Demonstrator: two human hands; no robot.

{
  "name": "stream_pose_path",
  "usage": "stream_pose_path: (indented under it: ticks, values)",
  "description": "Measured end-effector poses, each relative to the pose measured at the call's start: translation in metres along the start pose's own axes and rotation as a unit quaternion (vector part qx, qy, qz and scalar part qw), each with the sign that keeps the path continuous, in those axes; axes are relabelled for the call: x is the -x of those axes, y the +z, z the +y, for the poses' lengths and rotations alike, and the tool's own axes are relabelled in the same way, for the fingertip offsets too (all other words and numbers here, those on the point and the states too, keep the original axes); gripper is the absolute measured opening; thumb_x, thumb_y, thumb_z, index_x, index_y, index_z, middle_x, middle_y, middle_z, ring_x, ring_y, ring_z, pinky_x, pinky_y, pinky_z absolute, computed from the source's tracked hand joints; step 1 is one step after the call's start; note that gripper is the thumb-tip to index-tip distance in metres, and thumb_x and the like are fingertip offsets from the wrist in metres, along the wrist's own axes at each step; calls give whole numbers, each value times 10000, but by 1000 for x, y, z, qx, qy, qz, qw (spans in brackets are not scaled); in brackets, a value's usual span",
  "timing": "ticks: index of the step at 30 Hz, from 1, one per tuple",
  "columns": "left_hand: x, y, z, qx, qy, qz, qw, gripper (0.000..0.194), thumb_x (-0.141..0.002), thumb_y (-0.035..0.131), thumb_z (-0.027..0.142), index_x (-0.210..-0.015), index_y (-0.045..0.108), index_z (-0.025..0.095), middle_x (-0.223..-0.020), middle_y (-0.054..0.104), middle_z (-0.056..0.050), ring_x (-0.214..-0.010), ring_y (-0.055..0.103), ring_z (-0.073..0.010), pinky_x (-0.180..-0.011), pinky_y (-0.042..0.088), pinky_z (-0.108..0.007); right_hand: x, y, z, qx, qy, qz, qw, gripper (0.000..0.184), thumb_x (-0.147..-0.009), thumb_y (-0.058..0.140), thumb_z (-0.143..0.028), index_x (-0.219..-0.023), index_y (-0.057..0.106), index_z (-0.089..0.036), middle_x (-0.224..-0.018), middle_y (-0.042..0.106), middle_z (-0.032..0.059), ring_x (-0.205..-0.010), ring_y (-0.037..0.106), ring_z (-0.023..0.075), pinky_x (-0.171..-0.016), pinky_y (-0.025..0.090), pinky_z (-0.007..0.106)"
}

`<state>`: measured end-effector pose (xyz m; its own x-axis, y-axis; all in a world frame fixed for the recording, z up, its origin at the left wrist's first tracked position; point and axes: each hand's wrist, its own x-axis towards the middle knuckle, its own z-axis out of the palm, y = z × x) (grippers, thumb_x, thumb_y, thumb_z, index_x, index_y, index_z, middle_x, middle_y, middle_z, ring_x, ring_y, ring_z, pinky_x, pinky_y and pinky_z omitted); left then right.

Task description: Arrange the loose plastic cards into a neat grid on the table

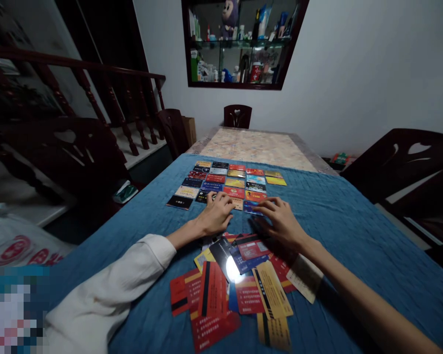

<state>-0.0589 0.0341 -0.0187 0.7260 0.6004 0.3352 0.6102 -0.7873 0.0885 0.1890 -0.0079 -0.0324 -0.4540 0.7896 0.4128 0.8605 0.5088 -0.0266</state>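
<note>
We had the loose pile of cards (213,290) on our side of both hands, and the neat rows of cards (234,183) on the far side, so our palms hung between the two. The pile's upper edge lay closer to our right hand (282,221), just under the wrist side of its palm. Its cards pointed every way: a striped red card (206,287) ran lengthwise away from us, a gold card (271,287) slanted beside it, while the cards in the rows had their long sides running across

Our right hand was loosely open, fingers apart and slightly bent, the tips at a blue card (249,206) at the near end of a row. Our left hand (214,216) was half open, fingers curled down over the near cards of the middle rows. We saw no card pinched in either, though their undersides were hidden

Everything lay on a wrinkled blue cloth (335,221), with a patterned cover (254,142) past it at the table's far end. Around us we saw dark wooden chairs (384,152), a railing (77,64) to the left and a cabinet (236,87) in the pale wall (354,73)
</note>
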Motion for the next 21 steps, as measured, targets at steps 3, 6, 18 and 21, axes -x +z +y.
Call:
stream_pose_path:
  ticks: [3,6,18,21]
  values:
    - [7,0,12,9,20,-4,1000,219,-883,579,195,-1094,636,182,-1187,615,-124,-1220,444,-308,-1029,261,-552,16,-5,-3,-7,-20,10,1000,268,-957,519,-335,-1153,684,-256,-1172,688,96,-1124,498,288,-881,386,451]
    - [16,-1,25,23,37,-9,999,205,-897,586,233,-1088,635,174,-1170,621,-122,-1217,451,-306,-1058,227,-570,29,-10,-9,-20,-30,12,999,256,-957,527,-348,-1127,687,-245,-1157,688,101,-1126,500,288,-888,389,451]
    - [41,-3,55,86,59,-27,994,349,-893,607,468,-1085,655,180,-1081,657,-109,-1136,498,-310,-1024,271,-549,46,-23,-29,-113,-63,-61,990,362,-925,562,-331,-1276,641,-288,-1215,666,106,-1166,482,310,-955,404,547]
    - [43,1,55,89,61,-24,994,376,-886,611,479,-1093,657,168,-1100,653,-117,-1139,498,-313,-1023,267,-552,46,-24,-30,-115,-68,-77,988,374,-924,557,-317,-1289,633,-283,-1225,668,105,-1176,482,311,-962,402,554]
